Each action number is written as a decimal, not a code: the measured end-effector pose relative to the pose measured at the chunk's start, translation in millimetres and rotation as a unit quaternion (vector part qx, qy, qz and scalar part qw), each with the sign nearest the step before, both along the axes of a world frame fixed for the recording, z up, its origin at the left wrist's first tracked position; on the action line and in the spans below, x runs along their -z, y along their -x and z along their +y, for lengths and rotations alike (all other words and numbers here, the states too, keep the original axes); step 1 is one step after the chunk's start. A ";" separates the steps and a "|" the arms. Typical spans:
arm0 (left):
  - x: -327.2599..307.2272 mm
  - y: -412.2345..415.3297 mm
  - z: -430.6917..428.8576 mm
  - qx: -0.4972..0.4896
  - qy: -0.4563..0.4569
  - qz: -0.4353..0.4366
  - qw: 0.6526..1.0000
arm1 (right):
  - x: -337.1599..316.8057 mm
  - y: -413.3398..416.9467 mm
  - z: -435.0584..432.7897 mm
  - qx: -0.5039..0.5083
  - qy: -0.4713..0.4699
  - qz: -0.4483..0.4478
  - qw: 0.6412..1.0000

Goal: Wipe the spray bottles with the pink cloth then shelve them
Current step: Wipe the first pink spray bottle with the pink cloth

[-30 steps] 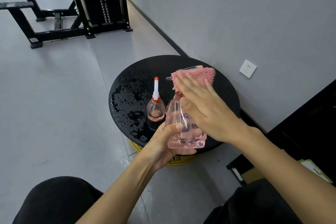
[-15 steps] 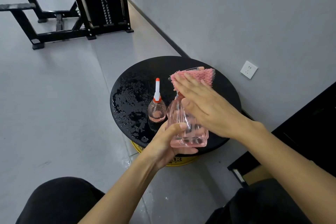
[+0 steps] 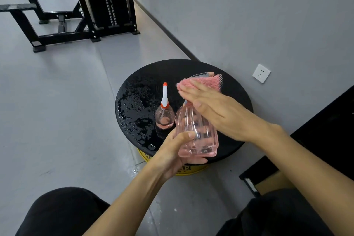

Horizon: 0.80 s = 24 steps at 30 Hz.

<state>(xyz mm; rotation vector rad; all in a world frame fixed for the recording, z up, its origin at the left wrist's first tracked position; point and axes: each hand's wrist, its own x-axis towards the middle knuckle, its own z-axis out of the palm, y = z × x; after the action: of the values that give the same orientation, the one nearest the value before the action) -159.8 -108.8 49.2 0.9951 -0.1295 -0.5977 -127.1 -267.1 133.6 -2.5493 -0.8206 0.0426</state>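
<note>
- Wiping the trigger head of the large spray bottle [image 3: 199, 136] with the pink cloth [image 3: 206, 82], over the near edge of the round black worktop [image 3: 168, 71].
- Gripping that bottle low on its ribbed body with the left hand [image 3: 170, 157], thumb across the front and fingers curled round the base from beneath.
- Pressing the cloth down with the right hand [image 3: 222, 111], fingers straight and flat on top with nothing pinched, thumb laid against the bottle's shoulder.
- Standing close to upright in the grip, long axis tipped a little away from the camera, nozzle tip poking out past the cloth toward the wall, trigger hidden under the fabric.
- Waiting just left of the held bottle: the small spray bottle [image 3: 164, 119], upright on the worktop, white-and-orange nozzle pointing up, nearer the left hand than the right.
- Beading across the worktop's left half: water drops [image 3: 130, 105].
- Judging from the layout, probably next for the cloth: the ribbed body, directly below the flat right fingers, so a sweep down the long axis toward the gripping left hand, which would have to turn or shift the bottle to bare the plastic under its own fingers.
- Shelving not yet begun; possibly the shelf, the dark unit [image 3: 329, 113] at far right, though too cropped to confirm.
</note>
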 end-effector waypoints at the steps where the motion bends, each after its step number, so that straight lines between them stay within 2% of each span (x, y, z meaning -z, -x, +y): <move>1: 1.0 0.1 0.4 0.000 -0.002 0.002 1.000 | -0.9 -1.1 -1.3 -0.001 0.003 0.001 1.000; 8: 0.2 3.6 -2.5 0.014 -0.015 -0.005 1.000 | -5.8 -23.4 -4.6 0.080 0.097 -0.059 0.990; 15: -5.8 2.9 1.8 0.017 0.009 -0.016 1.000 | 2.0 -5.6 -4.7 0.125 0.005 -0.069 0.990; 20: -2.8 4.3 0.5 0.023 -0.009 -0.020 1.000 | 9.4 1.3 3.0 0.088 -0.004 -0.057 0.995; 24: -3.7 5.7 -0.1 0.027 -0.003 -0.018 0.999 | -1.0 -0.9 -0.7 0.043 0.028 -0.050 0.997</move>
<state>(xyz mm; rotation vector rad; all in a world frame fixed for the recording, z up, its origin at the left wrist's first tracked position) -165.5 -108.8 52.9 1.0107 -0.1869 -0.6312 -126.2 -267.8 134.6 -2.6540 -0.7558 -0.0912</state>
